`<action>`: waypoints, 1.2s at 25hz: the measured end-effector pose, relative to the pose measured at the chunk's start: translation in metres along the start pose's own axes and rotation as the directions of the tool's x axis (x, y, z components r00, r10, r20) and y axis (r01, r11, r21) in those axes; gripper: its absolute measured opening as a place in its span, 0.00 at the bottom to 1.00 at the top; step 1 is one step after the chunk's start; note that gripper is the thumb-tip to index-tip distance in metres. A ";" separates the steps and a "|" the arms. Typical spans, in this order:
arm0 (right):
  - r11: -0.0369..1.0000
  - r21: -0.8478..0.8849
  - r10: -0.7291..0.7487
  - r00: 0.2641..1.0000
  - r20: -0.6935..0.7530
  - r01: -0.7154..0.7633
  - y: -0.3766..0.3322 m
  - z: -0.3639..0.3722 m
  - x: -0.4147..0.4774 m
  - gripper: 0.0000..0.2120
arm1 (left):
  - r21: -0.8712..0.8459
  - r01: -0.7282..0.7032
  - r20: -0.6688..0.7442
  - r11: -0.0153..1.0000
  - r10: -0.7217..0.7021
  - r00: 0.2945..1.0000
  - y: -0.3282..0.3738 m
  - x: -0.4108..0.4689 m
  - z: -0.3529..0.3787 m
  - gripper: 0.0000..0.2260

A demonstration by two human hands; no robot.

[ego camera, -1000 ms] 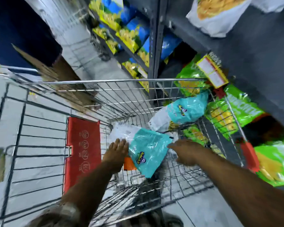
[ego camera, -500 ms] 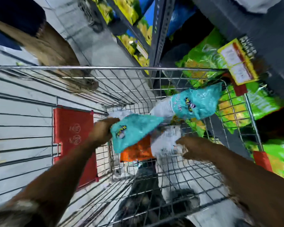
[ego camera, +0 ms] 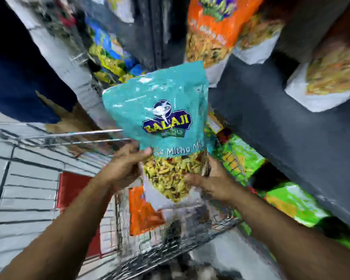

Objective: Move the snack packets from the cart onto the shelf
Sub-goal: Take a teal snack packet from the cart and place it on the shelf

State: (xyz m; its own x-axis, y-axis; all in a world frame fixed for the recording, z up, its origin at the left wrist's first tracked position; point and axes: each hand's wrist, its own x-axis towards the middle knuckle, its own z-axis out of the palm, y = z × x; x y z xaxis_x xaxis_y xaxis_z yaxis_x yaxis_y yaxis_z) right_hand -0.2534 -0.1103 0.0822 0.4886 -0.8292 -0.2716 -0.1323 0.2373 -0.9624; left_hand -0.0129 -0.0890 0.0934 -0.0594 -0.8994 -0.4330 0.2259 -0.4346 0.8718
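A teal snack packet [ego camera: 158,118] with a clear window of yellow mix stands upright in the air above the wire cart [ego camera: 69,136]. My left hand [ego camera: 123,168] grips its lower left edge and my right hand [ego camera: 208,178] holds its lower right corner. An orange packet [ego camera: 141,213] lies in the cart basket below. The dark grey shelf [ego camera: 261,118] runs along the right, just beyond the packet.
Orange and white packets [ego camera: 208,37] stand on the upper shelf. Green packets [ego camera: 291,201] fill the shelf level below. Blue and yellow packets [ego camera: 109,55] line the far shelving. The cart's red seat flap [ego camera: 71,188] is at the left. A person in dark blue [ego camera: 18,81] stands beyond the cart.
The teal packet has been lifted out of the cart and turned upright. My right hand has joined the left on it. The view has tilted up toward the shelves.
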 end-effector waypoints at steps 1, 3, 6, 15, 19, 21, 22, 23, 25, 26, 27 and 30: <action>0.999 0.025 -0.042 0.995 -0.088 0.044 -0.008 -0.013 -0.014 0.21 | -0.033 -0.079 0.069 0.996 0.082 0.994 0.010 -0.005 0.024 0.22; 0.987 0.087 -0.113 0.965 -0.235 0.137 -0.018 -0.045 -0.049 0.23 | 0.090 -0.240 0.208 0.966 0.218 0.954 0.028 -0.009 0.090 0.35; 0.968 0.111 -0.167 0.909 -0.383 0.224 -0.018 -0.095 -0.108 0.23 | 0.181 -0.407 0.334 0.895 0.333 0.882 0.034 -0.011 0.173 0.34; 0.884 0.043 0.017 0.061 -0.998 0.466 0.035 -0.268 -0.323 0.22 | 0.199 -0.498 0.734 0.844 0.208 0.647 -0.049 -0.032 0.507 0.27; 0.867 -0.082 0.041 -0.234 -0.971 0.492 0.066 -0.337 -0.419 0.17 | 0.207 -0.424 0.786 0.882 0.108 0.609 -0.110 -0.065 0.625 0.23; 0.923 -0.043 0.036 -0.196 -0.980 0.383 0.076 -0.355 -0.445 0.16 | 0.185 -0.456 0.792 0.871 0.143 0.594 -0.127 -0.068 0.653 0.22; 0.952 -0.028 0.026 -0.170 -0.985 0.304 0.078 -0.358 -0.453 0.15 | 0.194 -0.461 0.790 0.866 0.141 0.597 -0.132 -0.068 0.662 0.23; 0.963 -0.048 -0.001 -0.176 -0.984 0.264 0.083 -0.361 -0.456 0.14 | 0.210 -0.461 0.786 0.862 0.132 0.604 -0.136 -0.068 0.667 0.25; 0.927 -0.110 -0.052 -0.168 -0.984 0.359 0.083 -0.364 -0.460 0.15 | 0.230 -0.474 0.791 0.850 0.121 0.600 -0.141 -0.065 0.672 0.26; 0.896 -0.143 -0.076 -0.173 -0.982 0.421 0.077 -0.365 -0.459 0.16 | 0.241 -0.487 0.794 0.840 0.118 0.596 -0.141 -0.065 0.671 0.26; 0.862 -0.205 -0.127 -0.195 -0.973 0.463 0.073 -0.366 -0.456 0.16 | 0.260 -0.504 0.800 0.824 0.108 0.590 -0.140 -0.067 0.669 0.27; 0.937 -0.252 -0.144 -0.392 -0.909 0.241 0.090 -0.356 -0.465 0.27 | 0.335 -0.644 0.801 0.688 0.152 0.579 -0.132 -0.071 0.634 0.30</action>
State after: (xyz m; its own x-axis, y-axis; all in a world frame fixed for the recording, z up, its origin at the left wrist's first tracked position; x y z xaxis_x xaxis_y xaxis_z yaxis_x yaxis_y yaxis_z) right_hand -0.8000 0.1165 0.1194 -0.9561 -0.1695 0.2392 -0.2238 -0.1050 -0.9690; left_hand -0.6553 0.0032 0.1543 -0.7789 -0.6237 0.0657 -0.1319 0.2653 0.9551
